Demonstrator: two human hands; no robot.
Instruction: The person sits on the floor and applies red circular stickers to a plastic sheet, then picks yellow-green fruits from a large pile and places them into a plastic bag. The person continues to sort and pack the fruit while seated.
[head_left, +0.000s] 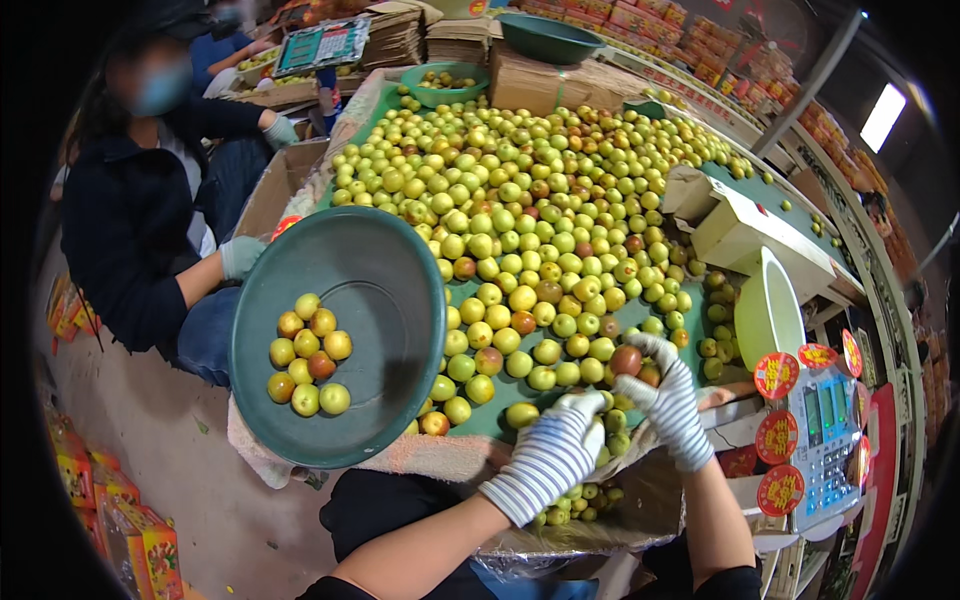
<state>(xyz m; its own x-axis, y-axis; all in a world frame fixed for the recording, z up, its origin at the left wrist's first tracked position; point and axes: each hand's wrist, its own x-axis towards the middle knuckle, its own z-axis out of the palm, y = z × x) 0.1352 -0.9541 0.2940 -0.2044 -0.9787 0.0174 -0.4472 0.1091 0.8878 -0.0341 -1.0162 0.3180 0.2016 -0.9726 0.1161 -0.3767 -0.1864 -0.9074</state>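
Note:
My right hand (664, 397), in a striped knit glove, grips a reddish-brown jujube (625, 361) between thumb and fingers, with another reddish fruit against its palm side. My left hand (559, 442), gloved alike, lies at the near table edge with its fingers curled by green fruit; whether it holds any cannot be told. Green and yellow jujubes (510, 217) are heaped over the green table surface beyond both hands. A large dark green basin (247, 375) to the left contains several jujubes. Below my hands, an open lined carton (645, 499) has more green fruit in it.
A digital scale (825, 442) with round red stickers stands at the right, near an upright pale green bowl (765, 307). A masked, gloved co-worker (135, 225) sits at the left. A green bowl of fruit (444, 84) and a cardboard box (562, 84) are at the far edge.

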